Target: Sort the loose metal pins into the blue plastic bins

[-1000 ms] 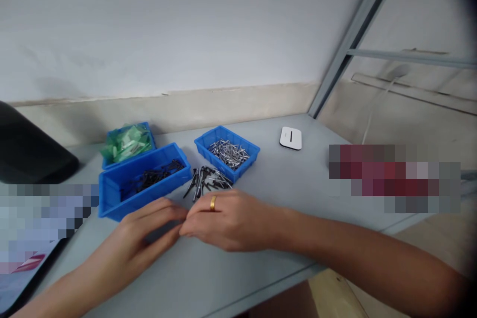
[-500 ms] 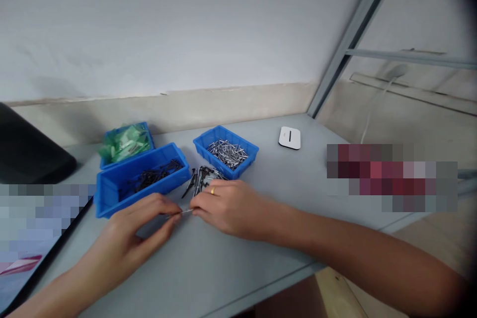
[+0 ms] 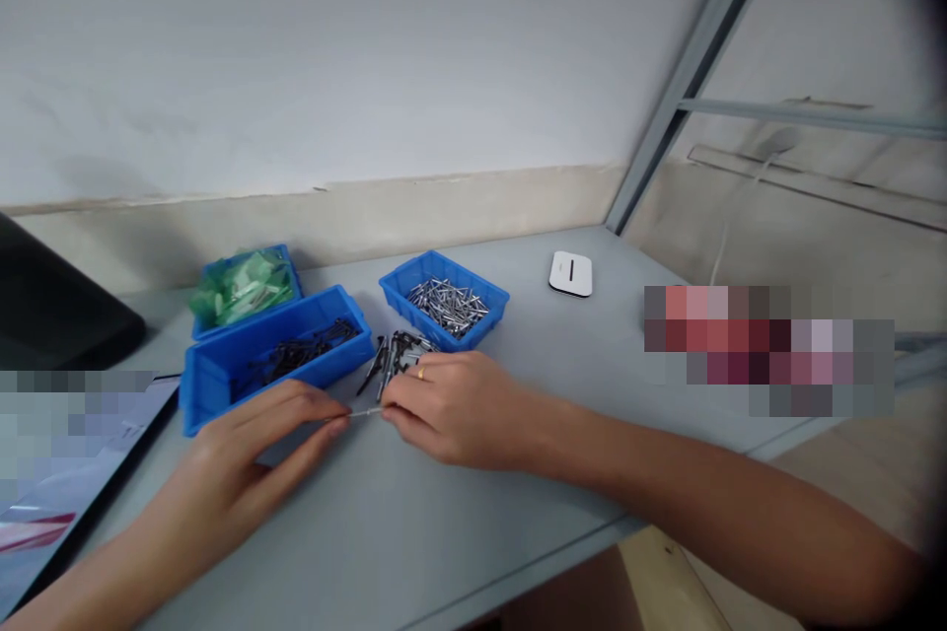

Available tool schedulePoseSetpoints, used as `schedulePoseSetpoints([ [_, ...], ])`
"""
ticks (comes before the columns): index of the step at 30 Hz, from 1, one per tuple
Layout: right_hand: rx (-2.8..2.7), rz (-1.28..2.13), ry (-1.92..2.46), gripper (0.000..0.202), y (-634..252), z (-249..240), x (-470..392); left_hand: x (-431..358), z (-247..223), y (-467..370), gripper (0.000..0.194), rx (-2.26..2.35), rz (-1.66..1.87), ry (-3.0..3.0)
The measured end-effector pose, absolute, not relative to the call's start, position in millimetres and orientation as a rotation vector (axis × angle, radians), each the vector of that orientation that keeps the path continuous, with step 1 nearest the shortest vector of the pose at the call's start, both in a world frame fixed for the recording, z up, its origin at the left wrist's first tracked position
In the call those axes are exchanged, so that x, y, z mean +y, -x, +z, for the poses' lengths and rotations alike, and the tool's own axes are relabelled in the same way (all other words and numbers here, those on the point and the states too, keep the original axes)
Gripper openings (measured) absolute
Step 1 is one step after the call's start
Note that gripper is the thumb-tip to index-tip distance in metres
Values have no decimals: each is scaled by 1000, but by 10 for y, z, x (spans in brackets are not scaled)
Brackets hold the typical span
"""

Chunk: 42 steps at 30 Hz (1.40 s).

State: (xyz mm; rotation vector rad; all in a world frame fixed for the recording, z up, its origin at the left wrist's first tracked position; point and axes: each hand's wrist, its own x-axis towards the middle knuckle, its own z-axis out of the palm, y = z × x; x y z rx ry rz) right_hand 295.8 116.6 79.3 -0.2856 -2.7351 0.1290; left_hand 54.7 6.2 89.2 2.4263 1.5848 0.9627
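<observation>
the left hand (image 3: 248,449) and right hand (image 3: 463,409) pinch a thin rod (image 3: 365,412) between them, fingers closed on it over the counter (image 3: 355,542), likely to steady it; a loose pile (image 3: 396,355) and blue bins (image 3: 484,322) sit just beyond, presumably for easy reach.

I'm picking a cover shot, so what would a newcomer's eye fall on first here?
Probably the left hand and right hand in front, pinching a thin silvery piece between them over the grey table. Next, the bright blue behind: a centre tray of silvery pins, a left tray of dark pieces, and a back tray with green wrapping. A white device also stands out at the table's right rear.
</observation>
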Motion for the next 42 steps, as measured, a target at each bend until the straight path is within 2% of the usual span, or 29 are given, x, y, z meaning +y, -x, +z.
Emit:
schedulePoseSetpoints([
  [9, -2723, 171, 349, 31, -2963, 844, 1183, 20, 771, -415, 20, 1666, 934, -2346],
  [27, -2745, 146, 321, 28, -2985, 826, 1188, 40, 813, -441, 18, 1613, 880, -2337],
  [42, -2755, 52, 290, 33, -2981, 812, 1193, 41, 840, -476, 13, 1580, 919, -2345],
])
